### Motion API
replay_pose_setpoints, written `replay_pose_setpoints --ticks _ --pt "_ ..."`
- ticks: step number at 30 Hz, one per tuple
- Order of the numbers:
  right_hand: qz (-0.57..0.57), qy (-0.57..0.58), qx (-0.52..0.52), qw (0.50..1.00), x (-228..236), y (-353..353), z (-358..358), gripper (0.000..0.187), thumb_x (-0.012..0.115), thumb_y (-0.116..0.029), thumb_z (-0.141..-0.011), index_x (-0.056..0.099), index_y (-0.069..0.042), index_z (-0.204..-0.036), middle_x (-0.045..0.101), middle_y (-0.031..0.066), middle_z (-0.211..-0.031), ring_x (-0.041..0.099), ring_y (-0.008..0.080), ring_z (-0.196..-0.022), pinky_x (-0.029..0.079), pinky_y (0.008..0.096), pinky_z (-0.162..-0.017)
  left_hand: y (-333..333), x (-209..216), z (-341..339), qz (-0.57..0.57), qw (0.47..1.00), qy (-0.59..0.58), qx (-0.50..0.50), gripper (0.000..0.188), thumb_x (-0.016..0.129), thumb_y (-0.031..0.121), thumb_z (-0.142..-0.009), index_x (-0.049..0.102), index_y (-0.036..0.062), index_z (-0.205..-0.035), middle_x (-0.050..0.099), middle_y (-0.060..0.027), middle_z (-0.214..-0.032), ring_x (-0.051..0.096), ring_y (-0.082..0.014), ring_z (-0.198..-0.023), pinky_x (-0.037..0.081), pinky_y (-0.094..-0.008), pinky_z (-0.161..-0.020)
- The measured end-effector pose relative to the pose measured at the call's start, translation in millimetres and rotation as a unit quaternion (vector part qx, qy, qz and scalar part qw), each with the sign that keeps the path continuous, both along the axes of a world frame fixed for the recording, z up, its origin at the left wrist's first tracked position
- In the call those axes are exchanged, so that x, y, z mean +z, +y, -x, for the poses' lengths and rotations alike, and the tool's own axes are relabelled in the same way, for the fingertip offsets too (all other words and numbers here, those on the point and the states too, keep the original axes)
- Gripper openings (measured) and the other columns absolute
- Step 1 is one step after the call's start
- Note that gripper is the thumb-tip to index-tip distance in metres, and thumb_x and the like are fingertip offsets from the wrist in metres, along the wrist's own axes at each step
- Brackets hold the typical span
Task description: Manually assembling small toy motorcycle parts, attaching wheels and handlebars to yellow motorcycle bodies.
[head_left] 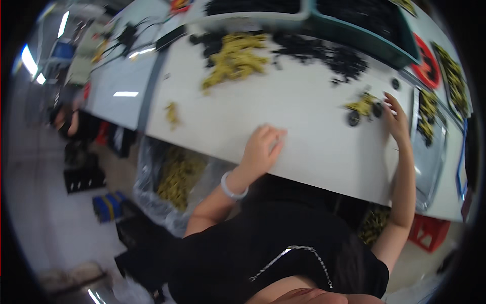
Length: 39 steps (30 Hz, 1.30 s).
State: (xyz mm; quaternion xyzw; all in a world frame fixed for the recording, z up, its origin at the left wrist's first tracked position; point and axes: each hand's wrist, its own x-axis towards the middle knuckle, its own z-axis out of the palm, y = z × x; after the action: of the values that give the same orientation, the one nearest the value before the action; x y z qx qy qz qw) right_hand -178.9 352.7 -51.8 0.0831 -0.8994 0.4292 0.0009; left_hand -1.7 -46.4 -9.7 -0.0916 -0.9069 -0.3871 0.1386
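My left hand (262,148), with a pale bangle on its wrist, is over the white table near its front edge. Its fingers are curled in toward the thumb; whatever they may hold cannot be made out. My right hand (397,119) is at the right side of the table with fingers stretched and apart. Close by its fingertips lies a small yellow toy motorcycle (361,105) with black wheels, slightly blurred. It lies just left of the hand; whether they touch is unclear. One loose black wheel (395,83) lies behind the hand.
Yellow parts (234,58) and black parts (347,62) lie piled at the back, before a green bin (405,55). A metal tray (433,162) and red round container (429,66) stand right. A few yellow pieces (172,115) lie left. A plastic-lined container (147,190) stands below.
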Motion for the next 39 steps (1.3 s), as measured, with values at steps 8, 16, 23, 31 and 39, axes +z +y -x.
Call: replay_pose_setpoints --ticks 8,16,23,31,39 --pt "0.012 -0.069 0.072 0.995 5 -47 -24 0.030 0.053 -0.012 -0.094 0.058 -0.009 -0.124 0.061 0.0010 -0.110 0.050 0.0075 -0.086 0.041 0.0199 -0.073 -205 -1 -7 0.323 0.812 -0.017 0.486 0.035 0.063 0.009 -0.078 0.062 0.0083 -0.113 0.056 -0.0186 -0.104 0.054 -0.0364 -0.098 0.045 -0.0428 -0.083" --pt "0.067 -0.028 0.013 0.997 12 -93 -88 0.029 0.058 0.002 -0.085 0.062 -0.004 -0.112 0.062 0.0054 -0.100 0.055 0.0145 -0.090 0.045 0.0253 -0.081 -143 9 -22 0.054 0.931 -0.207 0.296 0.032 0.063 0.011 -0.082 0.060 -0.0012 -0.111 0.066 -0.0200 -0.093 0.065 -0.0336 -0.086 0.050 -0.0374 -0.077" --pt "0.052 -0.032 0.020 0.998 24 -106 -89 0.030 0.061 0.004 -0.081 0.063 -0.004 -0.109 0.063 0.0074 -0.104 0.056 0.0207 -0.094 0.046 0.0292 -0.084 -64 5 4 0.015 0.979 -0.182 0.088 0.036 0.070 0.007 -0.077 0.060 -0.0010 -0.110 0.064 -0.0127 -0.096 0.062 -0.0239 -0.088 0.049 -0.0326 -0.077" --pt "0.007 -0.011 0.109 0.994 31 -103 -99 0.029 0.055 0.008 -0.081 0.065 -0.003 -0.105 0.063 0.0080 -0.104 0.055 0.0206 -0.100 0.049 0.0289 -0.086 -43 7 -4 0.132 0.977 -0.163 0.040 0.038 0.074 0.006 -0.067 0.060 0.0005 -0.101 0.059 -0.0102 -0.095 0.058 -0.0248 -0.088 0.049 -0.0332 -0.078" --pt "0.036 0.014 0.130 0.991 35 -117 -121 0.028 0.057 0.006 -0.078 0.065 -0.005 -0.103 0.064 0.0070 -0.103 0.056 0.0229 -0.092 0.047 0.0326 -0.084 7 30 -1 -0.008 0.993 -0.119 -0.025 0.033 0.071 0.003 -0.065 0.057 0.0010 -0.094 0.056 -0.0094 -0.092 0.057 -0.0224 -0.085 0.048 -0.0318 -0.079"
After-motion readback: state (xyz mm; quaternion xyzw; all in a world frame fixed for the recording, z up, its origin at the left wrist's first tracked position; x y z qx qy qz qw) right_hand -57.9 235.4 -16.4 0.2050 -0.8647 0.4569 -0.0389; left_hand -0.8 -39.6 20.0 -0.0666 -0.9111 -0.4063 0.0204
